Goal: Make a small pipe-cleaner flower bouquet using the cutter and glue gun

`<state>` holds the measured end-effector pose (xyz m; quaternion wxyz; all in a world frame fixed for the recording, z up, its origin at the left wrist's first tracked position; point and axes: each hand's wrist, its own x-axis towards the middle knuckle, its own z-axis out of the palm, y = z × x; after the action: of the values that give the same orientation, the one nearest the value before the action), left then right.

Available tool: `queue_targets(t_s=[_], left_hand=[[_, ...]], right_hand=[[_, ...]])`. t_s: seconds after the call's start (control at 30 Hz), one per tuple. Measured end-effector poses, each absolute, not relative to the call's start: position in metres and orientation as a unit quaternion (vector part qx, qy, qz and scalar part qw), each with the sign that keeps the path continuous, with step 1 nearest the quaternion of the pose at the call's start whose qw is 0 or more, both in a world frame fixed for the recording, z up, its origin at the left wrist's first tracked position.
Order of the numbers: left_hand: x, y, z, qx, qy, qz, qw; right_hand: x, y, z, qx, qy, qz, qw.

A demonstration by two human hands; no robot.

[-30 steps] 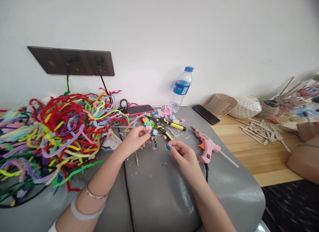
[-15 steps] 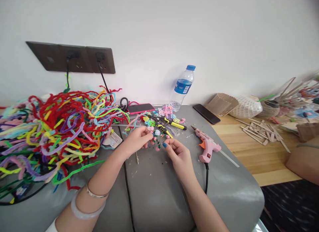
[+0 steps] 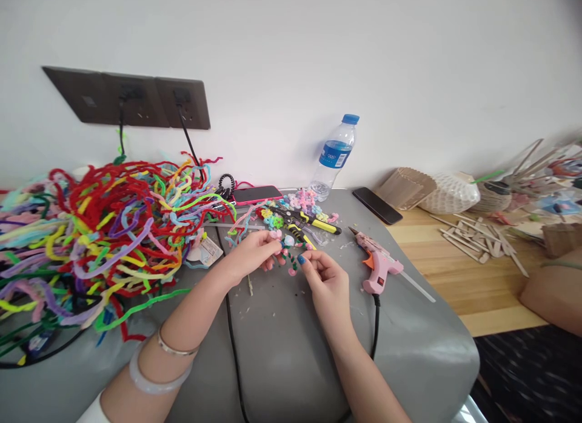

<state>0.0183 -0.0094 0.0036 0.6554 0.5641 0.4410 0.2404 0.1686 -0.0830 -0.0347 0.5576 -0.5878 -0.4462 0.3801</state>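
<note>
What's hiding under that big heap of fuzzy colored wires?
Under the pile of pipe cleaners you can see the grey cushion surface and a black cable poking out at the near edge. Anything deeper inside is covered by the tangle.

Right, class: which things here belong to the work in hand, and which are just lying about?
In hand:
left hand
right hand
small pipe-cleaner piece held between both
pipe-cleaner heap

Lying about:
water bottle
red phone
black phone
wooden sticks

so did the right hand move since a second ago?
Yes. The right hand moved left, away from the pink plastic glue gun, to the small pipe-cleaner piece in the left hand.
</note>
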Motion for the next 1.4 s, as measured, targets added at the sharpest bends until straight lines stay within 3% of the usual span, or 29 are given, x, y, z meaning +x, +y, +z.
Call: queue_targets(t_s=[0.77,1.07,1.4], left_hand=[[0.017,-0.007,0.002,0.550,0.456,0.239,0.658],[0.014,-0.005,0.001,0.567,0.449,0.266,0.638],[0.013,-0.004,0.001,0.604,0.445,0.261,0.607]], right_hand=[[0.168,-0.085,-0.037,-0.584,-0.487,0.339,0.554],[0.177,-0.084,-0.040,-0.540,-0.434,0.388,0.608],[0.177,-0.080,-0.039,-0.537,-0.483,0.418,0.550]])
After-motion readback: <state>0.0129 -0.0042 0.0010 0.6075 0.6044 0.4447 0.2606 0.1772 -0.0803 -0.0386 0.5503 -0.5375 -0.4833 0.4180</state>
